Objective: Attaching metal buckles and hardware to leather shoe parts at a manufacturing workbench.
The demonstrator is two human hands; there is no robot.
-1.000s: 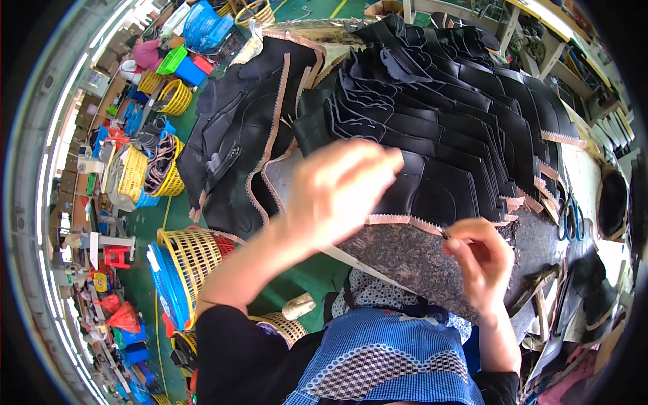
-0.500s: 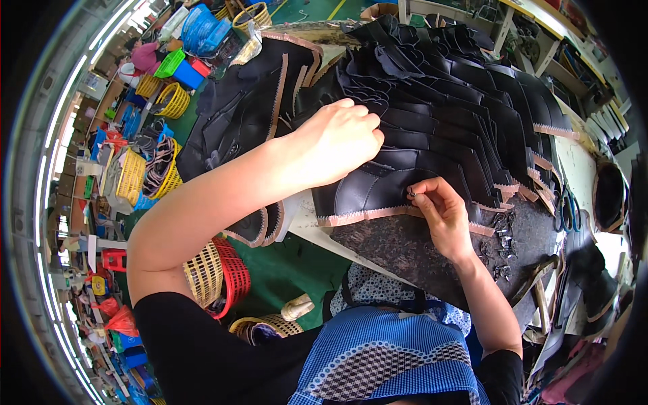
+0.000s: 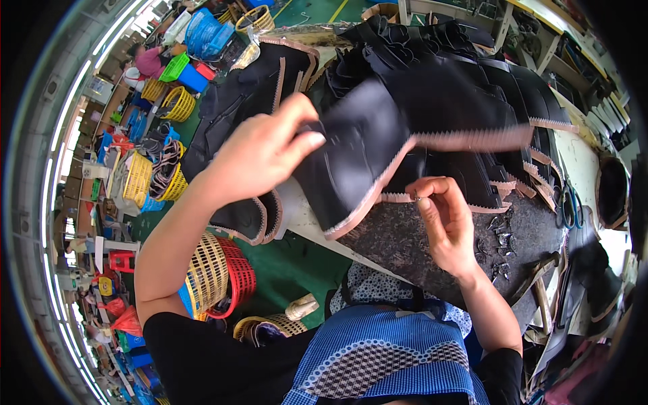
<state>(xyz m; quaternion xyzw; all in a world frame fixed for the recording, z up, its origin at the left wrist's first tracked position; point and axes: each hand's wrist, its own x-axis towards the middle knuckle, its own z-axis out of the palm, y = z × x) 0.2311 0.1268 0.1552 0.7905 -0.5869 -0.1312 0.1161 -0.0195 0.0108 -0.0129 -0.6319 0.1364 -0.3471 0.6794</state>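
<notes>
My left hand point(image 3: 266, 152) grips the edge of a black leather boot upper point(image 3: 358, 148) with a pinkish zigzag-cut border. The upper is raised off the pile, bent and blurred by motion. Below it, at the right, my right hand point(image 3: 447, 223) pinches a tiny dark, shiny piece point(image 3: 415, 196) between thumb and forefinger; its kind is too small to make out. Overlapping black uppers point(image 3: 533, 94) lie behind and under the lifted one, which partly hides them. More black uppers point(image 3: 226, 111) lie beyond my left hand.
A dark worn board point(image 3: 398, 236) lies at the table's near side, with small dark metallic bits point(image 3: 503, 243) scattered on it. Blue-handled scissors point(image 3: 574, 208) and a hammer-like tool point(image 3: 536, 273) are at the right. Yellow point(image 3: 206, 273) and red point(image 3: 239, 273) baskets stand on the floor at left.
My left hand has moved left and toward me, lifting and swinging an upper from the pile. My right hand has stayed nearly in place with its pinch.
</notes>
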